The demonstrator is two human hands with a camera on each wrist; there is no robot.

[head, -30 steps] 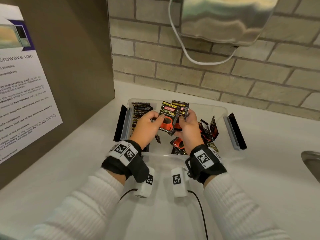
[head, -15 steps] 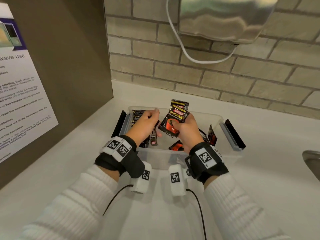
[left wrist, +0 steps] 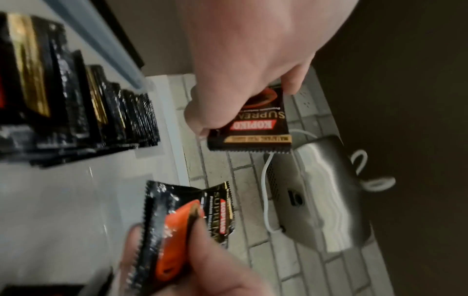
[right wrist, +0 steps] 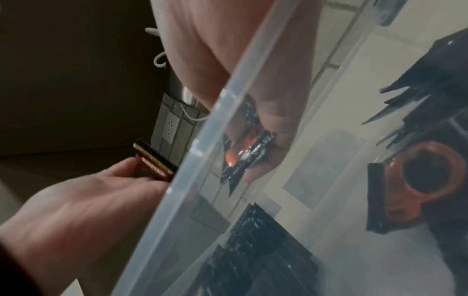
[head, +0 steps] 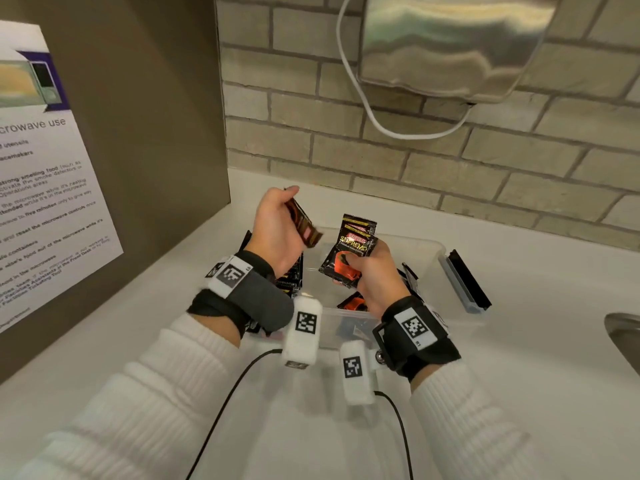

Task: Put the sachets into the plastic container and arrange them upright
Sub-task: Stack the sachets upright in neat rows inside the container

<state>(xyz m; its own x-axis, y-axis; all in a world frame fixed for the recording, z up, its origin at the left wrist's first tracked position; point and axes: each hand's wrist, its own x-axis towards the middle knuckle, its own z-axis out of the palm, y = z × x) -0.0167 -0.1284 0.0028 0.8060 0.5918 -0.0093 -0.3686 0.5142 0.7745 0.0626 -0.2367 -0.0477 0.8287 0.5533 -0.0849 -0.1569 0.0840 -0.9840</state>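
Observation:
A clear plastic container (head: 440,251) stands on the white counter. A row of upright black sachets (head: 291,276) fills its left end, also seen in the left wrist view as a packed row (left wrist: 76,104). My left hand (head: 290,204) is raised over that end and pinches one sachet (head: 305,227) (left wrist: 258,124). My right hand (head: 356,262) holds a small bundle of sachets (head: 350,251) upright over the container's middle; the thumb lies on the front one (left wrist: 190,220). Loose sachets (head: 354,301) (right wrist: 418,190) lie on the container floor.
Black lid clips (head: 468,283) stick out at the container's right end. A brown panel with a microwave notice (head: 52,202) stands at the left. A steel wall unit (head: 450,46) with a white cord hangs above. A sink edge (head: 623,336) is at the far right.
My left hand has left the bundle, dipped toward the upright row, and now is raised with a single sachet. The right hand stays over the container with its bundle.

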